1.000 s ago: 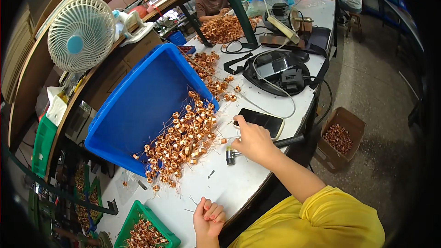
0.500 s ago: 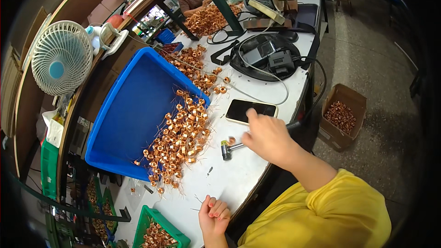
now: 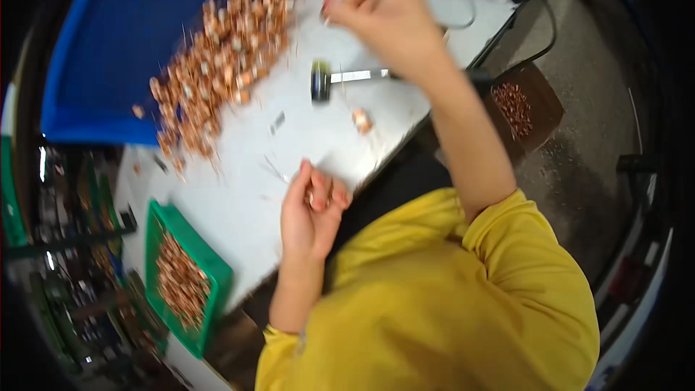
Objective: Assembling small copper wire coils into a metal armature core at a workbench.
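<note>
My left hand (image 3: pixel 315 206) is curled above the white table's (image 3: pixel 246 210) near edge, with a copper-wire coil partly hidden in the fingers. Thin wire ends show beside its fingertips. Over the far part of the table, my right hand (image 3: pixel 387 18) is raised in a blurred pinch; anything between its fingertips is too smeared to name. Below it lies a small hammer (image 3: pixel 321 83) with a black and yellow head and a metal shaft. A single copper coil (image 3: pixel 362 121), also blurred, is on the near side of the hammer's shaft.
Many copper coils (image 3: pixel 232 47) spill from a blue bin (image 3: pixel 101 119) tipped at the left. A green tray (image 3: pixel 217 275) of coils stands at the near left. On the floor at right is a cardboard box (image 3: pixel 543 98) with copper pieces. A black cable (image 3: pixel 554 36) hangs past the table edge.
The view has tilted down toward my body. My right hand has lifted away from the phone. The loose coil beyond the hammer shaft no longer shows there; one now appears on its near side.
</note>
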`<move>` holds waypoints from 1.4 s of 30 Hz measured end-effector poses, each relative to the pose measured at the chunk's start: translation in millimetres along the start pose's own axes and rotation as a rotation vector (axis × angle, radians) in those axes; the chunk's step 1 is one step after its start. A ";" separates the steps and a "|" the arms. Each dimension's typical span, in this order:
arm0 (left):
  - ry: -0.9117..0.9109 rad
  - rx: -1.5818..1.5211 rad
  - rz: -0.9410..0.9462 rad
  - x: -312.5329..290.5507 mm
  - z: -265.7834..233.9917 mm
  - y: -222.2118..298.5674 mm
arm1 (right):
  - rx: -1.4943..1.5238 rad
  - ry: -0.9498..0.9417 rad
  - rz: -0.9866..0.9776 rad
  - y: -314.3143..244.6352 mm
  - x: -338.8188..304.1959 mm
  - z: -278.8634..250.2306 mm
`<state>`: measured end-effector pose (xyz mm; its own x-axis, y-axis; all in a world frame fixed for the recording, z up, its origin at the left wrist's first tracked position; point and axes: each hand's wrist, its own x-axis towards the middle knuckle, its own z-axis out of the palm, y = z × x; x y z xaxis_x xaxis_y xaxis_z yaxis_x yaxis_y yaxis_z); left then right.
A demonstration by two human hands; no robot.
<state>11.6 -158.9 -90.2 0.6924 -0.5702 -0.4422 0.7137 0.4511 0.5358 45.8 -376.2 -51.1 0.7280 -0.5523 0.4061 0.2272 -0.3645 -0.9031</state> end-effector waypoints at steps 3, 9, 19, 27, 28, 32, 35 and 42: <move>0.049 -0.022 0.047 -19.2 -12.1 -1.7 | 0.171 -0.084 0.033 4.1 -22.9 -2.8; -0.079 0.042 0.240 -32.7 -15.5 -5.8 | 0.332 -0.136 0.115 -38.0 -85.6 -21.8; -0.199 -0.154 0.303 -44.9 -21.6 -2.7 | 0.027 -0.666 -0.183 -56.4 -118.6 11.7; -0.308 -0.537 0.098 -48.4 -31.9 1.7 | 0.485 -0.760 0.128 -30.4 -126.0 28.9; -0.318 -0.499 0.086 -49.0 -33.7 -0.4 | 0.483 -0.759 0.135 -30.6 -130.2 33.1; -0.352 -0.378 0.046 -46.3 -39.1 -4.4 | 0.698 -0.717 0.154 -28.2 -135.7 39.6; -0.407 -0.249 0.021 -41.6 -42.4 -3.8 | 0.911 -0.609 0.157 -24.8 -133.8 40.4; -0.264 -0.131 0.060 -47.0 -29.0 -2.5 | 0.763 -0.643 0.085 -17.9 -128.0 26.8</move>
<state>-19.7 -113.3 -91.6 0.6940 -0.6914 -0.2008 0.6922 0.5641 0.4503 -34.2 -278.9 -90.7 0.9212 0.0385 0.3871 0.3486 0.3602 -0.8653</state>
